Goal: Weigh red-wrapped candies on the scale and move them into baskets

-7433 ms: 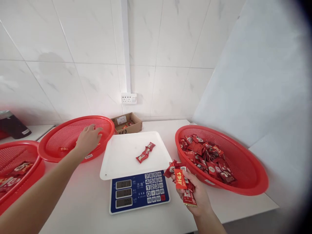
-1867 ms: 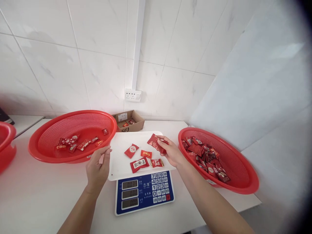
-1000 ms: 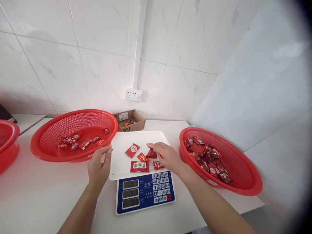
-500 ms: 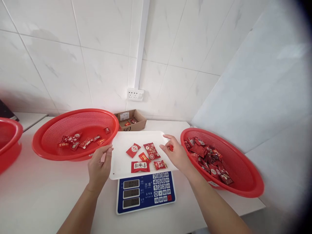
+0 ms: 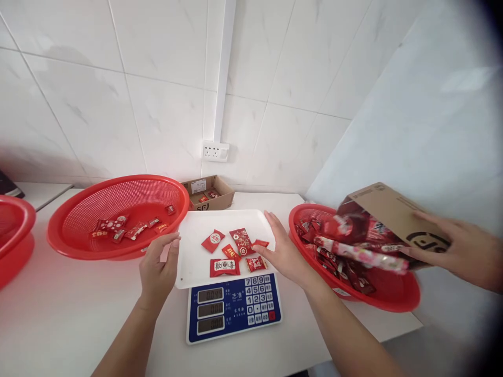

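Found the scale (image 5: 233,309) on the worktop (image 5: 78,314), with the display (image 5: 210,296) on its near face and the pan (image 5: 192,262) on top. Found the sweets (image 5: 225,267) inside the pan, mainly toward its middle and right: one with a round label, one with a white label, one with flowers, one with gold ends, and a small orange one against the flowered one.

Held the right grip (image 5: 288,256) at the pan's right edge, thumb and fingers spread apart. Saw a small red packet (image 5: 261,243) by the thumb tip (could not tell whether resting on the pan or touching the thumb). Held the left grip (image 5: 159,269) at the left edge, fingers curled, thumb near; could not tell whether closed on anything or touching the pan.

Noted a co-worker's hand (image 5: 456,248) tilting a carton (image 5: 389,209) over the right basket (image 5: 404,296), with a pink tube (image 5: 361,254) and blurred packets at its mouth. Noted the left basket (image 5: 90,214), holding a few sweets, and a box (image 5: 222,199) behind the pan.

Judged the step in hand as placing sweets on the pan, at the release of one packet. Judged the next move to call for withdrawing both grips before reading the display; could not read the digits reliably.
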The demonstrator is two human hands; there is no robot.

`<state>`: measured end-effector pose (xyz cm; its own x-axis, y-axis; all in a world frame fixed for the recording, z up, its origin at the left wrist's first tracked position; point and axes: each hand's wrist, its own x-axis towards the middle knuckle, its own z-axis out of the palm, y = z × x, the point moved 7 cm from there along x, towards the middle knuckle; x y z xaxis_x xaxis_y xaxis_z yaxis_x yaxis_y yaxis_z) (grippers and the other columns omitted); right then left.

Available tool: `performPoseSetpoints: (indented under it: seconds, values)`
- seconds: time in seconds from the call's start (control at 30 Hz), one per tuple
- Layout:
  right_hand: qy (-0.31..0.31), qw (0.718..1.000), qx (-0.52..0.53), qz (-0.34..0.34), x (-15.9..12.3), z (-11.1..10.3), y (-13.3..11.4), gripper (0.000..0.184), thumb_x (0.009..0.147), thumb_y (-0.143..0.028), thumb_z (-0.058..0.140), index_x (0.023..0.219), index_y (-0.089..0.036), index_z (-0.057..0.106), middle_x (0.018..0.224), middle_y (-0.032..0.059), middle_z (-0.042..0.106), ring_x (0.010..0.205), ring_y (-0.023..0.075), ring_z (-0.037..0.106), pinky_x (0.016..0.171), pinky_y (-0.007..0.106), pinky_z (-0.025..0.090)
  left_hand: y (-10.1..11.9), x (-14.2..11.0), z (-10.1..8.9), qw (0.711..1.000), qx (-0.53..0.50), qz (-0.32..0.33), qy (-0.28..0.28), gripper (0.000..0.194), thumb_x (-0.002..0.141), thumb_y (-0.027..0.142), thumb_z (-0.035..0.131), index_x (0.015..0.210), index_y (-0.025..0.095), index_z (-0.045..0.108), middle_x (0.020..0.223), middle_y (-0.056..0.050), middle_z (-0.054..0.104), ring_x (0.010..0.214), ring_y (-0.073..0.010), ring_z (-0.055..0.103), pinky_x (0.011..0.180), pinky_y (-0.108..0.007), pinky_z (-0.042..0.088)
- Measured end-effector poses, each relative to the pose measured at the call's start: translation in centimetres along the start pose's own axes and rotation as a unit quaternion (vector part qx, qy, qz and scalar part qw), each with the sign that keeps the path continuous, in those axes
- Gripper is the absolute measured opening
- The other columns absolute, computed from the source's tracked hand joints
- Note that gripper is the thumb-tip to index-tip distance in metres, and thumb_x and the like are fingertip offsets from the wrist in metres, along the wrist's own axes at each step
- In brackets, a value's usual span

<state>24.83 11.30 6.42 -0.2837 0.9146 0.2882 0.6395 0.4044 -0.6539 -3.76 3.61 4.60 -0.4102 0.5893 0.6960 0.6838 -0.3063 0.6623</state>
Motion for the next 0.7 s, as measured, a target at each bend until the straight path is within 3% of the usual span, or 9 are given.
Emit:
performPoseSetpoints:
  seconds: [0.1, 0.3, 0.7]
  values:
    - [0.031, 0.998, -0.057, -0.009, -1.3, -0.5, -0.1, 0.073, 0.084, -0.045, 0.055, 0.146, -0.030, 0.018, 0.156, 0.0076, 0.010, 0.142, 0.0266, 0.008, 0.111, 0.053, 0.021, 0.2, -0.1, -0.2, 0.999, -0.049, 0.007, -0.007, 0.024, 0.088, 0.033, 0.048, 0.104, 0.019, 0.060, 0.103, -0.007, 0.066, 0.101, -0.0199, 0.060, 0.090, -0.036, 0.046]
    - [0.104, 0.989, -0.100, -0.037, -4.6, -1.4, 1.0, 0.072, 0.085, -0.051, 0.052, 0.145, -0.028, 0.022, 0.153, 0.0104, 0.020, 0.142, 0.0302, 0.011, 0.111, 0.057, 0.020, 0.4, -0.1, -0.3, 0.997, -0.078, 0.019, -0.002, 0.031, 0.091, 0.035, 0.042, 0.115, 0.020, 0.055, 0.113, -0.009, 0.060, 0.110, -0.0209, 0.054, 0.097, -0.039, 0.041]
    - [0.061, 0.994, -0.084, 0.023, -9.0, 1.4, 5.1, 0.064, 0.086, -0.046, 0.052, 0.143, -0.027, 0.029, 0.150, 0.0100, 0.029, 0.139, 0.0302, 0.021, 0.109, 0.056, 0.027, -0.1, -0.1, 0.5, 0.997, -0.067, 0.007, -0.025, 0.031, 0.091, 0.035, 0.042, 0.115, 0.019, 0.054, 0.114, -0.009, 0.060, 0.113, -0.0206, 0.053, 0.099, -0.039, 0.040]
